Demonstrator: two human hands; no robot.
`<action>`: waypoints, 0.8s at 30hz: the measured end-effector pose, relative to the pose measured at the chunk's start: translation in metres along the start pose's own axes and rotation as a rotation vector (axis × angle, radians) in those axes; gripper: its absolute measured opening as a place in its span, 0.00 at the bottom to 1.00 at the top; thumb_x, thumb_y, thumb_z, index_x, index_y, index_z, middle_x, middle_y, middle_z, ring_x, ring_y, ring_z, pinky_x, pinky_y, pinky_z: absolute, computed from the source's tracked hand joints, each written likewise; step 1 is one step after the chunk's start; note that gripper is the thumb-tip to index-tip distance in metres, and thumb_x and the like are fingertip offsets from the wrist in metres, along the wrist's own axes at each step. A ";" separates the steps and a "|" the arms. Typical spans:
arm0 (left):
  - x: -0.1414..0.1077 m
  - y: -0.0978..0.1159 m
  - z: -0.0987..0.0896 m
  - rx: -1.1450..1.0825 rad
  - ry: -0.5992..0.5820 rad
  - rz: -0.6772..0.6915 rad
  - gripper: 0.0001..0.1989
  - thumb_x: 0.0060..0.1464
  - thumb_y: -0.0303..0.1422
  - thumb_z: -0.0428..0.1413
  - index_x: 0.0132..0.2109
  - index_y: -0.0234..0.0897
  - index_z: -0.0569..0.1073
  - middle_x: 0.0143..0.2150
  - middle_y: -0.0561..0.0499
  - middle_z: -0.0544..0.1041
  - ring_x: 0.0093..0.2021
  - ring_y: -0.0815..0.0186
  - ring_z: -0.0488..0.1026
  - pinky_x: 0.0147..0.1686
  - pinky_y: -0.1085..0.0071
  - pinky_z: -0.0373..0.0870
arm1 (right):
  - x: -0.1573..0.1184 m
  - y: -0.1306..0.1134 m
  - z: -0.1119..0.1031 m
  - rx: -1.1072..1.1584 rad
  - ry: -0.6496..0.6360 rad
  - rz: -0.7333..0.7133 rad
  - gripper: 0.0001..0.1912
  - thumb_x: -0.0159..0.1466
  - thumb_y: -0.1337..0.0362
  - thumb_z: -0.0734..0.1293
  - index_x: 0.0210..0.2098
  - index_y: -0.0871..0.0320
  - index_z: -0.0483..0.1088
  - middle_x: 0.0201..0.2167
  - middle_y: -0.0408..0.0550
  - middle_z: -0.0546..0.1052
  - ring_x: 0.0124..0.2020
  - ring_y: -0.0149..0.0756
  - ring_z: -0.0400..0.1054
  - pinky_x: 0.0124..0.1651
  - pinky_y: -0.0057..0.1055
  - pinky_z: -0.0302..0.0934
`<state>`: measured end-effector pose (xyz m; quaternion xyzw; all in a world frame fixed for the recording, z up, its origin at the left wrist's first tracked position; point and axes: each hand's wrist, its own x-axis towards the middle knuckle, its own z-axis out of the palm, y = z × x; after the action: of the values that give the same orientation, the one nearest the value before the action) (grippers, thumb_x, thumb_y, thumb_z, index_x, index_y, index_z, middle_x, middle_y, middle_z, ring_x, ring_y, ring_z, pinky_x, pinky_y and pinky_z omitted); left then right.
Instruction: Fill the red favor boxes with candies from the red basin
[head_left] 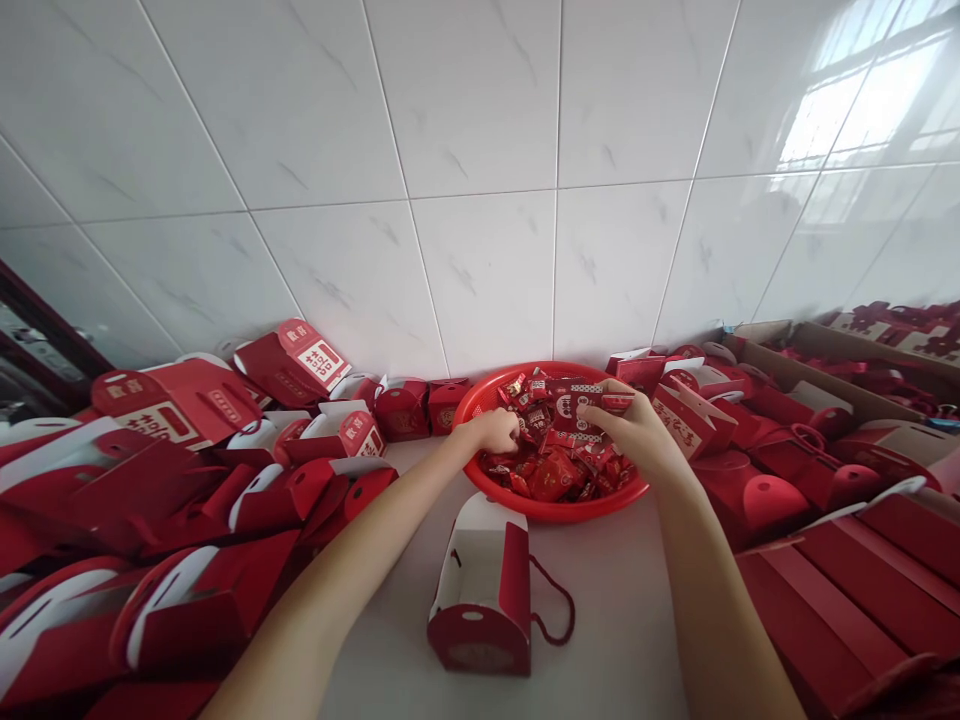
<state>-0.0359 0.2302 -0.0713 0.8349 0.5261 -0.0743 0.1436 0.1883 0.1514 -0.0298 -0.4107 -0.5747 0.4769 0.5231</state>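
Note:
A red plastic basket point(559, 513) full of red-wrapped candies point(555, 472) stands against the wall. Over its left side is my left hand point(498, 430), its fingers curled in among the wrappers; what they grip, if anything, is hidden. My right hand point(628, 425), at the basket's right side, holds a flat dark-red packet point(576, 408) with white lettering between thumb and fingers. In front of the basket an open red gift box point(480, 625) with a white inside sits on the table, its red cord handle point(561, 610) hanging out to the right.
Many red gift boxes point(202, 590) crowd the left side, some with open lids. More red boxes point(780, 470) are piled on the right, near a cardboard carton point(862, 350) of red items. A white tiled wall point(480, 270) rises behind the table.

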 end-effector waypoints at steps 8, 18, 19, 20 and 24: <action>0.004 -0.006 0.000 0.044 0.100 0.010 0.27 0.40 0.18 0.52 0.47 0.41 0.81 0.51 0.49 0.82 0.54 0.59 0.75 0.50 0.72 0.70 | 0.000 0.001 -0.001 -0.024 0.009 -0.013 0.14 0.51 0.56 0.73 0.32 0.57 0.70 0.25 0.42 0.75 0.26 0.33 0.67 0.27 0.28 0.61; 0.009 -0.005 0.007 -0.035 0.034 -0.047 0.04 0.33 0.28 0.62 0.23 0.41 0.77 0.25 0.52 0.79 0.32 0.59 0.77 0.34 0.69 0.70 | 0.002 0.007 -0.001 -0.067 0.011 -0.040 0.13 0.52 0.57 0.72 0.30 0.57 0.68 0.24 0.40 0.72 0.25 0.31 0.65 0.26 0.27 0.59; 0.010 -0.005 0.007 -0.062 0.048 -0.047 0.05 0.31 0.27 0.62 0.22 0.40 0.76 0.23 0.52 0.77 0.31 0.59 0.76 0.34 0.69 0.70 | 0.002 0.007 0.000 -0.063 0.010 -0.032 0.13 0.52 0.57 0.72 0.30 0.57 0.68 0.24 0.39 0.72 0.25 0.31 0.65 0.26 0.26 0.59; 0.009 -0.005 0.006 -0.096 0.069 -0.043 0.05 0.30 0.26 0.63 0.20 0.40 0.75 0.22 0.53 0.76 0.31 0.59 0.75 0.34 0.69 0.69 | 0.002 0.007 0.000 -0.058 0.007 -0.026 0.13 0.52 0.57 0.72 0.31 0.57 0.68 0.24 0.39 0.73 0.25 0.31 0.65 0.26 0.26 0.60; 0.005 -0.007 0.001 -0.293 0.224 -0.006 0.05 0.37 0.32 0.63 0.21 0.40 0.73 0.23 0.54 0.75 0.30 0.62 0.73 0.32 0.70 0.66 | 0.002 0.006 0.001 -0.052 0.006 -0.038 0.12 0.53 0.58 0.72 0.32 0.57 0.69 0.26 0.41 0.74 0.27 0.32 0.68 0.29 0.28 0.63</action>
<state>-0.0396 0.2372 -0.0749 0.8064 0.5466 0.0962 0.2042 0.1874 0.1548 -0.0351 -0.4145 -0.5930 0.4506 0.5230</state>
